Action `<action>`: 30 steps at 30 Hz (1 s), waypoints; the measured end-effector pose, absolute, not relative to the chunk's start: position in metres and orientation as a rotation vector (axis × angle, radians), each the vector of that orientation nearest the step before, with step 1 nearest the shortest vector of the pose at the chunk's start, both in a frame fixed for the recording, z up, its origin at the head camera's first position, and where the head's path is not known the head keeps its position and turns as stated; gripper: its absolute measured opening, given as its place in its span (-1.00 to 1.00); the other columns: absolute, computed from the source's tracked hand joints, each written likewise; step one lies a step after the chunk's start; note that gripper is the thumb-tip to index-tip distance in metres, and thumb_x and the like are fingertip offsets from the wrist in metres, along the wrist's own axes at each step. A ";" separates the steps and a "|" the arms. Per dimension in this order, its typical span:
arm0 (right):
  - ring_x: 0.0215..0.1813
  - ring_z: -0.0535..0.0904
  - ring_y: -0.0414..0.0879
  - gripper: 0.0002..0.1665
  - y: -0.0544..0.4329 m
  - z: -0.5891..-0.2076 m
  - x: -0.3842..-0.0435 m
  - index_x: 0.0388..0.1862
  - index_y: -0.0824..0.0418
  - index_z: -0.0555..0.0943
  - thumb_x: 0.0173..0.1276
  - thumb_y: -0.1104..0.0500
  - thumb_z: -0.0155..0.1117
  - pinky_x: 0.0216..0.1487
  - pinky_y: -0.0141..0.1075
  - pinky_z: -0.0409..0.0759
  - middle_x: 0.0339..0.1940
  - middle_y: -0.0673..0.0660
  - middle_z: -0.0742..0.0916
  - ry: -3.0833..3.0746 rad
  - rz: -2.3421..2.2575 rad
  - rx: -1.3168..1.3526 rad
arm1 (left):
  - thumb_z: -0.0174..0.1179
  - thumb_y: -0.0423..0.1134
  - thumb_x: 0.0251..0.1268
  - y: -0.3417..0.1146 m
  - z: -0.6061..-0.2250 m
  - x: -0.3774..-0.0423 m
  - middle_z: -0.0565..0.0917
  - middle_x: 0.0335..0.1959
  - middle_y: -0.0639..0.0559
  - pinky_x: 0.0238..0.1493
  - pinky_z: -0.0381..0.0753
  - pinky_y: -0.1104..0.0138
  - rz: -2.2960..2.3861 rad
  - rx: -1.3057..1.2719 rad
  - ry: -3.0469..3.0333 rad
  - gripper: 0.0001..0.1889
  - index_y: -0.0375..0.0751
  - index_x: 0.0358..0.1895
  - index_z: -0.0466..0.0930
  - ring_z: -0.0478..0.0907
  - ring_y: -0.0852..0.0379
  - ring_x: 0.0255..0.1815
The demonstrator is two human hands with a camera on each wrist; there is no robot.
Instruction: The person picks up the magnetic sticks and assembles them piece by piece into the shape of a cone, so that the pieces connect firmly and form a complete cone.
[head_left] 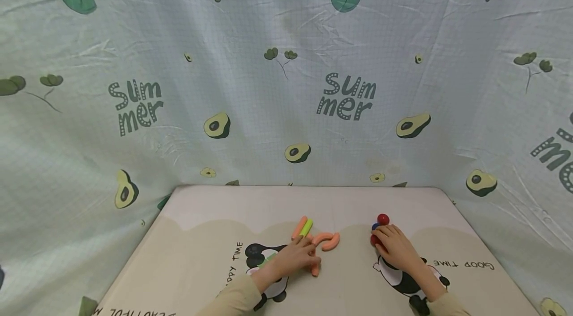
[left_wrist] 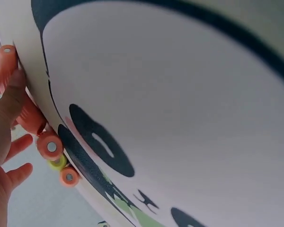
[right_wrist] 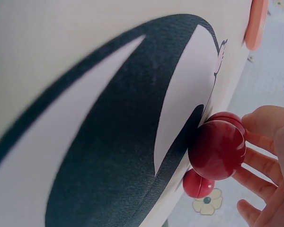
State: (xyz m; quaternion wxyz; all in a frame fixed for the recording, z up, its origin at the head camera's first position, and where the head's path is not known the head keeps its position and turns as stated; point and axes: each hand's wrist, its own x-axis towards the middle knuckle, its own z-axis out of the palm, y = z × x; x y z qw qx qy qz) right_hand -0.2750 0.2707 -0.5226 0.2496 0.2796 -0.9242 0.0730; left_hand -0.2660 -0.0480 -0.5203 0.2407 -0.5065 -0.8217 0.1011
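My left hand [head_left: 295, 257] is over a group of orange toy sticks, and its thumb and fingers hold a curved orange stick [left_wrist: 32, 117]. Silvery discs show in the sticks' ends in the left wrist view. Beyond the fingers lie a straight orange stick [head_left: 299, 227] and a yellow-green stick [head_left: 306, 228], side by side. My right hand [head_left: 398, 249] holds a shiny red ball [right_wrist: 227, 118] between thumb and fingers; a larger-looking red ball [right_wrist: 217, 150] sits in front of it. A blue ball [head_left: 375, 226] shows partly under the fingers, with another red ball [head_left: 383, 219] just beyond.
Two curved orange sticks [head_left: 331, 242] lie between the hands, nearer the left one. The pale tabletop [head_left: 201, 246] carries printed pandas and lettering. Behind it and along both sides hangs a cloth [head_left: 250, 92] with avocados, leaves and the word summer.
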 end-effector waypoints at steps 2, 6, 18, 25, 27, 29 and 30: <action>-0.09 0.51 0.07 -0.62 0.271 -0.523 -0.275 -0.19 0.28 0.58 -0.06 0.25 0.36 0.04 0.05 0.39 -0.19 0.17 0.63 -2.519 0.196 0.762 | -0.01 -0.18 0.17 -0.049 -0.521 -0.266 0.52 -0.35 0.25 -0.10 0.33 0.36 0.292 -1.400 -2.241 -0.83 0.27 -0.30 0.51 0.34 0.25 -0.20; -0.11 0.51 0.05 -0.62 0.270 -0.523 -0.276 -0.19 0.28 0.58 -0.06 0.25 0.37 0.04 0.03 0.39 -0.20 0.17 0.63 -2.518 0.187 0.766 | -0.02 -0.21 0.19 -0.049 -0.519 -0.264 0.52 -0.33 0.27 -0.09 0.34 0.38 0.306 -1.422 -2.241 -0.85 0.22 -0.31 0.48 0.36 0.27 -0.19; -0.12 0.50 0.03 -0.61 0.270 -0.523 -0.276 -0.19 0.27 0.59 -0.09 0.25 0.37 0.03 0.01 0.40 -0.22 0.15 0.63 -2.503 0.164 0.785 | -0.09 -0.16 0.22 -0.048 -0.508 -0.256 0.49 -0.34 0.29 -0.20 0.26 0.46 0.273 -1.429 -2.204 -0.85 0.18 -0.22 0.45 0.35 0.31 -0.27; -0.14 0.50 0.04 -0.58 0.270 -0.523 -0.276 -0.20 0.27 0.58 -0.13 0.23 0.41 0.00 0.02 0.41 -0.23 0.15 0.63 -2.480 0.139 0.821 | -0.10 -0.14 0.25 -0.051 -0.504 -0.248 0.37 -0.43 0.25 -0.26 0.14 0.50 0.182 -1.423 -2.178 -0.88 0.13 -0.36 0.45 0.24 0.30 -0.35; -0.14 0.50 0.04 -0.56 0.271 -0.523 -0.277 -0.20 0.28 0.58 -0.15 0.22 0.42 0.00 0.01 0.42 -0.23 0.16 0.62 -2.474 0.125 0.828 | -0.12 -0.13 0.27 -0.053 -0.504 -0.247 0.37 -0.42 0.23 -0.23 0.20 0.48 0.146 -1.427 -2.179 -0.85 0.10 -0.39 0.45 0.25 0.29 -0.33; -0.14 0.50 0.04 -0.55 0.271 -0.523 -0.277 -0.20 0.28 0.58 -0.16 0.22 0.43 0.00 -0.01 0.42 -0.23 0.16 0.62 -2.471 0.108 0.830 | -0.13 -0.11 0.28 -0.054 -0.505 -0.247 0.38 -0.41 0.21 -0.21 0.25 0.47 0.129 -1.424 -2.178 -0.83 0.07 -0.41 0.44 0.27 0.29 -0.32; -0.14 0.50 0.03 -0.55 0.271 -0.523 -0.277 -0.20 0.28 0.58 -0.16 0.22 0.43 0.00 -0.01 0.42 -0.23 0.16 0.62 -2.469 0.098 0.830 | -0.12 -0.10 0.28 -0.055 -0.506 -0.247 0.39 -0.40 0.20 -0.19 0.28 0.46 0.114 -1.425 -2.184 -0.84 0.07 -0.40 0.44 0.29 0.29 -0.31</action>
